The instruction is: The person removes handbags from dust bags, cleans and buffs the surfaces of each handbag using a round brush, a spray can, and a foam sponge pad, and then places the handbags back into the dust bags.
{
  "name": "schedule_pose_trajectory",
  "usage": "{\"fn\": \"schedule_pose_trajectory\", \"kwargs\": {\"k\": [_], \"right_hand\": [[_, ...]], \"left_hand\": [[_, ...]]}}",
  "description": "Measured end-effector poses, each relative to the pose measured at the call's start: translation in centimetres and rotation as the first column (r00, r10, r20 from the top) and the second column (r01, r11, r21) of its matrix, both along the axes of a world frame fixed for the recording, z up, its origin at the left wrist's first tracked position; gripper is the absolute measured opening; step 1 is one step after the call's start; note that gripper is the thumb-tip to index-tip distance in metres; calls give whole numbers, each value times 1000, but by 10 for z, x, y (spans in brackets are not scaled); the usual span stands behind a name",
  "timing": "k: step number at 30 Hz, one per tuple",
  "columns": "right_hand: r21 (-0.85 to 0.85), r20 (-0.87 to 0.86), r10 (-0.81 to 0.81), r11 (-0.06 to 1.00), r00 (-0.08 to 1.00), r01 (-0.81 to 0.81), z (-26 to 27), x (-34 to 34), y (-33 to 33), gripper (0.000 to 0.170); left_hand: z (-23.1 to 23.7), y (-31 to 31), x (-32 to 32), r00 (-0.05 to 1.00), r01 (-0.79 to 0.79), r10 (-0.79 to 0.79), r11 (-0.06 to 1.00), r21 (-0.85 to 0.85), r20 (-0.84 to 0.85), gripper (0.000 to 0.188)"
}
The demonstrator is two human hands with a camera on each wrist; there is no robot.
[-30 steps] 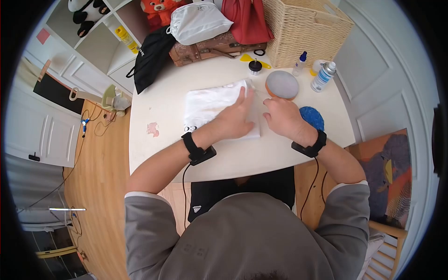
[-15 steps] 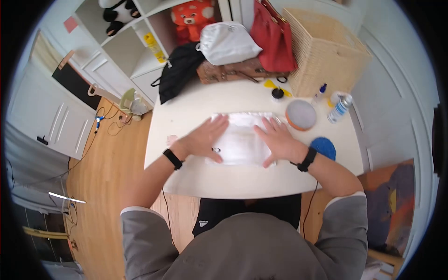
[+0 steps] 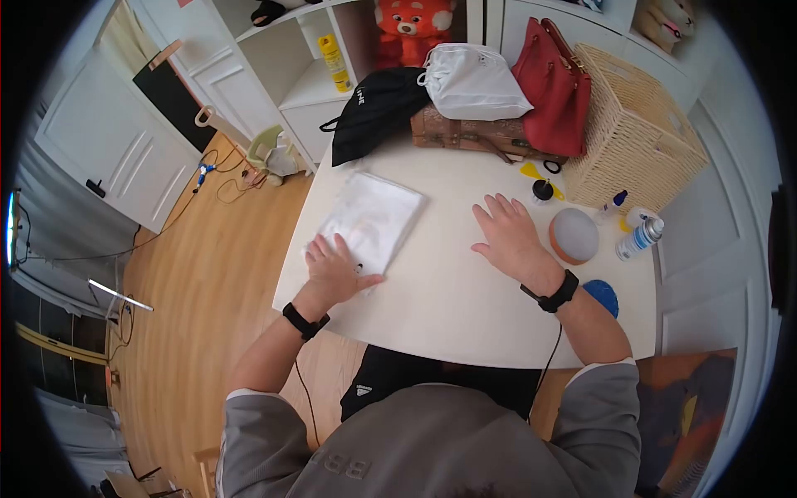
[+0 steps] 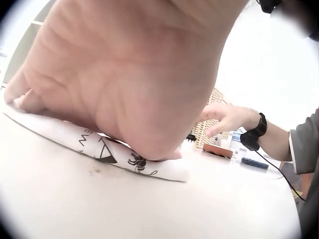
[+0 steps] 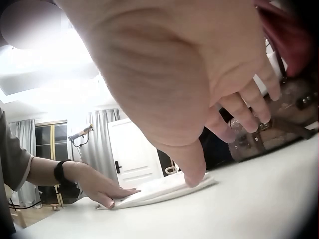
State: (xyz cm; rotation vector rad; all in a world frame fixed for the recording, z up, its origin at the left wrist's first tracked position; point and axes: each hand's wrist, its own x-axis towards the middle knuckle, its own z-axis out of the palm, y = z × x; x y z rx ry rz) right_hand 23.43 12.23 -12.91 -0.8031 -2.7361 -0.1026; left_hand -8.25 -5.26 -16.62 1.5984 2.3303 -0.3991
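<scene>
A folded white cloth (image 3: pixel 378 212) lies at an angle on the left part of the white table (image 3: pixel 448 307). My left hand (image 3: pixel 332 274) rests on its near left corner, fingers spread and thumb along the near edge. In the left wrist view, black printed drawings show on the cloth's folded edge (image 4: pixel 172 170), under the heel of the palm. Apart from the cloth, my right hand (image 3: pixel 512 238) is over the table's right half with its fingers extended and nothing in them. The round orange container with a grey top (image 3: pixel 574 236) is beside that hand.
A blue round pad (image 3: pixel 601 297), a spray can (image 3: pixel 639 239) and a small black-topped item (image 3: pixel 542 191) sit on the right. Along the back are a black bag (image 3: pixel 378 112), a brown case (image 3: pixel 473 133), a white drawstring bag (image 3: pixel 473 83), a red handbag (image 3: pixel 554 91) and a wicker basket (image 3: pixel 635 137).
Both hands lay on the cloth half a second ago. The cloth has moved left and turned with my left hand on it, while my right hand has come away from it.
</scene>
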Motion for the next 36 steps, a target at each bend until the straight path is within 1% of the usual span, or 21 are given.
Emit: {"fn": "schedule_pose_trajectory", "kwargs": {"k": [5, 9, 12, 14, 16, 17, 18, 20, 21, 22, 23, 24, 25, 26, 27, 28, 30, 31, 34, 35, 36], "right_hand": [[57, 17, 10, 998, 1000, -11, 7, 14, 18, 37], [121, 18, -80, 990, 997, 77, 11, 48, 22, 27], [57, 70, -156, 987, 985, 153, 10, 69, 16, 21], [37, 62, -125, 992, 990, 123, 6, 77, 16, 21], [47, 59, -114, 993, 992, 112, 5, 73, 14, 20], [57, 56, -95, 994, 994, 92, 6, 68, 13, 20], [65, 52, -98, 993, 994, 95, 5, 61, 10, 20], [97, -60, -1, 995, 998, 6, -1, 45, 2, 12], [110, -63, -1, 994, 998, 8, -5, 39, -3, 12], [133, -52, 26, 991, 998, -19, -11, 35, -8, 11], [155, -40, 52, 987, 998, -46, -16, 35, -12, 10], [170, -40, 51, 984, 998, -43, -19, 38, -16, 10], [176, -36, 67, 983, 997, -59, -21, 43, -20, 11], [182, -30, 80, 981, 996, -74, -21, 49, -23, 11], [199, -28, 71, 978, 997, -64, -22, 56, -25, 11], [184, -6, 42, 982, 999, -40, -22, 64, -29, 12], [183, 18, -8, 983, 1000, 4, -22, 81, -35, 17], [169, 23, -20, 986, 1000, 16, -22, 88, -38, 17], [138, 38, -57, 989, 998, 52, -28, 105, -44, 17], [111, 49, -63, 992, 997, 57, -30, 109, -43, 17], [116, 48, -69, 991, 996, 63, -32, 113, -43, 17]], "left_hand": [[4, 8, -16, 945, -326, 327, 944, 38, -14, 146], [-5, 15, -23, 931, -363, 364, 930, 54, -1, 146], [11, 23, -19, 928, -371, 372, 928, 34, -27, 147], [13, 32, -12, 957, -279, 286, 953, 117, -47, 134], [19, 52, 5, 990, 56, 5, 900, 432, -139, 117], [35, 66, 24, 978, 156, -67, 864, 479, -197, 103], [46, 81, 38, 977, 159, -68, 859, 486, -201, 103], [65, 115, 56, 908, 418, -321, 625, 660, -270, 104], [71, 142, 57, 906, 420, -319, 616, 667, -277, 104], [74, 174, 55, 891, 120, -386, 709, 695, 239, 105], [80, 199, 56, 626, -141, -367, 814, 563, 688, 107], [91, 215, 62, 626, -139, -379, 806, 575, 682, 107], [103, 229, 69, 357, -399, -229, 839, 369, 906, 107], [113, 244, 73, 11, -560, -90, 825, 81, 996, 108], [106, 267, 70, -144, -633, -90, 774, -22, 986, 113], [101, 284, 67, -145, -621, -102, 784, -10, 984, 113], [99, 311, 63, -395, -645, -85, 734, -210, 915, 115], [100, 320, 65, -460, -661, -84, 696, -278, 884, 99], [93, 329, 74, -470, -717, -254, 669, -198, 845, 80], [98, 331, 73, -513, -715, -220, 644, -271, 830, 65], [102, 331, 73, -513, -711, -222, 650, -267, 829, 65]]}}
